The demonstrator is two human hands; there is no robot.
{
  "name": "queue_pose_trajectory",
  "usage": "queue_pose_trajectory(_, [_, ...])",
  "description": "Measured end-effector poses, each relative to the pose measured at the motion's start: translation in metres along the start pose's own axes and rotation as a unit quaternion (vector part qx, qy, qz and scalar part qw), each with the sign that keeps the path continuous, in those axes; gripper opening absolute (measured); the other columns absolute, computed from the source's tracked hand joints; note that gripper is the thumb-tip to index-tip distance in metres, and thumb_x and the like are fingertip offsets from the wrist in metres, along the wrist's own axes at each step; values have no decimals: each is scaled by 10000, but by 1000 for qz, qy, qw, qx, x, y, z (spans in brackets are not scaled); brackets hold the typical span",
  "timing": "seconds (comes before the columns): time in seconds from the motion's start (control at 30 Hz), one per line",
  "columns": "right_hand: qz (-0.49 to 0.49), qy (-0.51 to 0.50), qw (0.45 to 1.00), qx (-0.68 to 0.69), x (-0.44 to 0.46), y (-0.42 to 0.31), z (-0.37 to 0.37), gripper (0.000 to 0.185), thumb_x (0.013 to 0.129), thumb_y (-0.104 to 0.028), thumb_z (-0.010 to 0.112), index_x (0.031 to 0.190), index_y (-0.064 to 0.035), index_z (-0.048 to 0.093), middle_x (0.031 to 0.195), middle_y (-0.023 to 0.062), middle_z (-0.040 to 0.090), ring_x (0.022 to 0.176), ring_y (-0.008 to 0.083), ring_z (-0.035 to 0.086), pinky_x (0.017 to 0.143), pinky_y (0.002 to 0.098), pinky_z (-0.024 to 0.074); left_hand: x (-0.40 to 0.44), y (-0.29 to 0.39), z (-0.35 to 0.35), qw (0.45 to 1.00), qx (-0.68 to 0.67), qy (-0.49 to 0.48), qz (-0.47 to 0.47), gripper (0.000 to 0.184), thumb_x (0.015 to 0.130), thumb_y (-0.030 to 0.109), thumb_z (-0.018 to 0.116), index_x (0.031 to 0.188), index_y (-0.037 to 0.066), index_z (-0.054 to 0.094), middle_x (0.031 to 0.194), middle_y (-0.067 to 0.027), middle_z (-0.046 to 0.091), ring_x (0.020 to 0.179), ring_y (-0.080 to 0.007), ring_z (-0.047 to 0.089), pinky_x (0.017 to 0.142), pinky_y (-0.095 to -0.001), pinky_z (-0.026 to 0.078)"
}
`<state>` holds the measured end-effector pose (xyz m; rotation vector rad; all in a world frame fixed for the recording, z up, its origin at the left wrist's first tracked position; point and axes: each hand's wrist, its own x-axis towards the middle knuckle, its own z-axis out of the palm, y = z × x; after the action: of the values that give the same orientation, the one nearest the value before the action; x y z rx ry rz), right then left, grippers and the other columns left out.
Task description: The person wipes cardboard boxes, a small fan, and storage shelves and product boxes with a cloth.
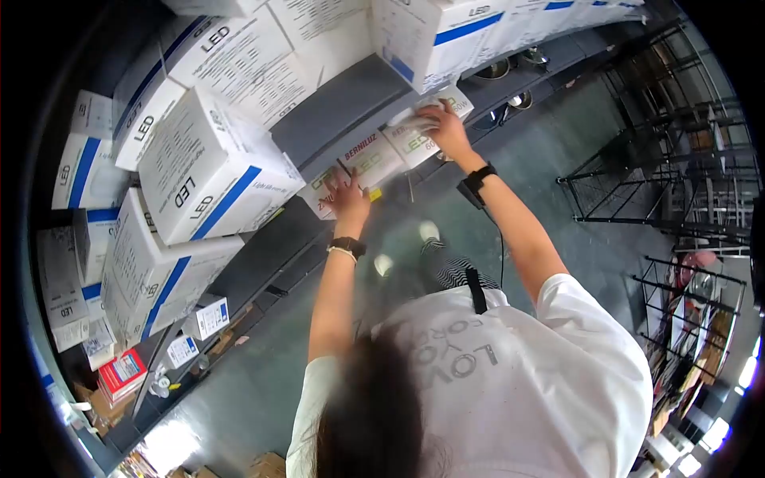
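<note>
My left hand rests with its fingers spread on a white box with red BERNILUZ lettering, which sits on a lower part of the dark shelf. Farther right, my right hand touches the top of a white box with green LED print. Its fingers are bent over something whitish, and what lies under them is hard to make out. Both boxes stand side by side at the shelf edge. A dark band is on each wrist.
Large white LED boxes with blue stripes are stacked at the left, more at the top. A red box lies low left. Black wire racks stand at the right. My feet are on the green floor.
</note>
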<state>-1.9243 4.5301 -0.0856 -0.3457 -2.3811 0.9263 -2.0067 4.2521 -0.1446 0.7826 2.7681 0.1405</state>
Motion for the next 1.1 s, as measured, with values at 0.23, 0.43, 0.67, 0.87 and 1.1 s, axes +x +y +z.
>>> queue_pose_trajectory(0.23, [206,200,957,-29,-25,46,-82,617,749,-88,719,1332,-118,519,1267,175,517,1153,386,536,981,423,443,-7,45,0,992,-22,121,21,763,859,360,681,1520,224,326,1596,-212,172,1477,-417,147,1095,-720,170])
queue_pose_trajectory(0.43, [230,217,946,72,-9,117,-76,862,748,-139,755,1486,-43,321,1432,221,462,1318,385,445,1066,394,390,14,164,13,985,26,104,133,899,802,364,743,1547,187,272,1605,-205,165,1501,-348,125,1144,-650,138])
queue_pose_trajectory(0.67, [40,16,998,-44,10,130,-69,521,793,-163,685,1291,-80,558,1271,171,567,1109,338,585,917,410,505,68,239,19,986,23,65,155,904,790,371,754,1536,164,287,1598,-146,228,1496,-311,162,1148,-643,151])
queue_pose_trajectory(0.87, [84,-159,968,-177,-12,167,-111,470,707,-164,686,1167,-252,653,1132,120,584,1006,326,625,829,409,545,79,246,14,991,44,-7,127,811,839,358,706,1519,150,315,1597,-125,252,1489,-290,194,1162,-626,141])
queue_pose_trajectory(1.1, [128,-28,975,-177,17,144,-84,433,764,-149,644,1193,-198,632,1156,116,569,1088,340,573,837,445,533,95,224,22,985,-127,-24,115,644,803,235,696,1404,128,490,1586,-95,291,1484,-268,218,1172,-577,153])
